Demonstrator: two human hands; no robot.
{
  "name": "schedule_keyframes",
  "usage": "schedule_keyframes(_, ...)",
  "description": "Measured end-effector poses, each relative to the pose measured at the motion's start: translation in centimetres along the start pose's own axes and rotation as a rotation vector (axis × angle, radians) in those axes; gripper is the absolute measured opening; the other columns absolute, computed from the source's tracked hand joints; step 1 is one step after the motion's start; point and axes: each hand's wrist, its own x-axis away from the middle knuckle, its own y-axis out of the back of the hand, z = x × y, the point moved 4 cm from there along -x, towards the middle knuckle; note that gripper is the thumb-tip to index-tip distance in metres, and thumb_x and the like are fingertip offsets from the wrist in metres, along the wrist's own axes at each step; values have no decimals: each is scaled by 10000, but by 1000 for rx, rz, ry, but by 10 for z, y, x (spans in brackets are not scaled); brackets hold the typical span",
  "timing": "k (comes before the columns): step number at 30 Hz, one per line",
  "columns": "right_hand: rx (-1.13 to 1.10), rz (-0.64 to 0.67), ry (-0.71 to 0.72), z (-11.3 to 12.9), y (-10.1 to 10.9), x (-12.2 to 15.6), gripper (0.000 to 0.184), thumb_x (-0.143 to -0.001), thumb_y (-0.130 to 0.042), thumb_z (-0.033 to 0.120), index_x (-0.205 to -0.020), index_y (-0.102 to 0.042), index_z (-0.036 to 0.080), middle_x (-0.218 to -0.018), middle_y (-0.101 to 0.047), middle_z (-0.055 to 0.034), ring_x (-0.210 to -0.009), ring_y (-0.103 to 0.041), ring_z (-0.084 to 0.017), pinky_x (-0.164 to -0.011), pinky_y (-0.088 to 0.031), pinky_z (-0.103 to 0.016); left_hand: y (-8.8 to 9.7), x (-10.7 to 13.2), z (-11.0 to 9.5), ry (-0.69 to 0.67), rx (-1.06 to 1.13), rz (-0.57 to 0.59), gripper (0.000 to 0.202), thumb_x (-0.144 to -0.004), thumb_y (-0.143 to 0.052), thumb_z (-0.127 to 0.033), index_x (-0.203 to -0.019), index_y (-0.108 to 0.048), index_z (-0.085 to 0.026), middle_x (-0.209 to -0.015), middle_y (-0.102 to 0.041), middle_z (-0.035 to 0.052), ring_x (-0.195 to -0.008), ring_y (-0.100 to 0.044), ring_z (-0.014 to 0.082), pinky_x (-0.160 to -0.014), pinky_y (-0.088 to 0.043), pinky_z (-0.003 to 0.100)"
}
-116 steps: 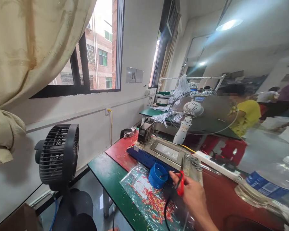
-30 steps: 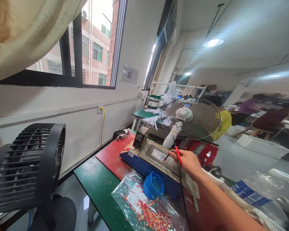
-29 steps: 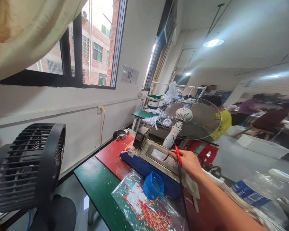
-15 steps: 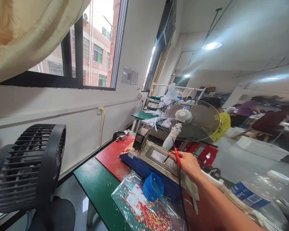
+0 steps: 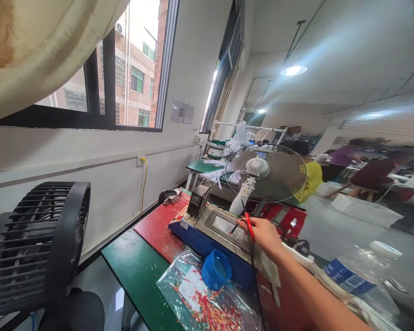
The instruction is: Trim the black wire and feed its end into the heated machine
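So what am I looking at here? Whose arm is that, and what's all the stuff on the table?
The camera sits on a person's head, so you see what they see. The arm belongs to them. Their right hand holds a red-handled tool with a black wire, its tip over a blue and silver machine. In front of it sit a blue cup and a clear plastic bag with tiny red bits. A white fan stands behind, a black fan on the left. Their left hand isn't showing.
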Motion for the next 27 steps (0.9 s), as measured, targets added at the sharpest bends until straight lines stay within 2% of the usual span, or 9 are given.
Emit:
schedule_keyframes(3,2,-6,3,0,1,0,469,-689,-487,567,-739,-732,170,-587,-662,-76,-642,-616,-245,-536,-367,-266,-46,-48,-41,-47,17,10,331,-853,-389,-383,-956,-636,-190,-928,-671,8,-881,-620,228,-607,-528,304)
schedule_keyframes(6,4,-15,8,-1,1,0,456,-695,-490,559,-739,-734,176,-588,-664,-73,-644,-618,-243,-535,-366,-263,-67,-70,-57,-77,27,15,316,-842,-413,-394,-949,-638,-199,-906,-679,9,-855,-626,223,-582,-523,295)
schedule_keyframes(13,10,-19,12,-5,1,-2,491,-709,-463,572,-763,-737,168,-575,-657,-67,-607,-609,-232,-522,-369,-263,-65,-72,-53,-85,25,29,333,-822,-430,-447,-997,-622,-239,-930,-690,15,-881,-628,247,-576,-532,314)
schedule_keyframes(16,23,-29,-3,-7,0,-2,500,-714,-464,571,-791,-742,163,-592,-666,-76,-628,-619,-242,-529,-377,-267,-65,-67,-57,-81,28,21,386,-839,-374,-464,-1012,-620,-221,-927,-687,17,-867,-633,238,-574,-531,306)
schedule_keyframes(21,48,-40,-35,-8,-2,-3,476,-728,-481,544,-842,-748,166,-674,-699,-102,-709,-644,-267,-545,-386,-270,-66,-55,-65,-71,40,-2,288,-823,-447,-411,-958,-630,-235,-897,-691,13,-886,-628,244,-590,-531,322)
schedule_keyframes(27,78,-28,-62,-6,-2,-1,444,-751,-487,505,-874,-747,166,-719,-712,-119,-753,-655,-276,-564,-396,-269,-65,-40,-71,-11,41,-30,344,-841,-398,-423,-976,-631,-210,-930,-683,15,-893,-625,235,-620,-536,327)
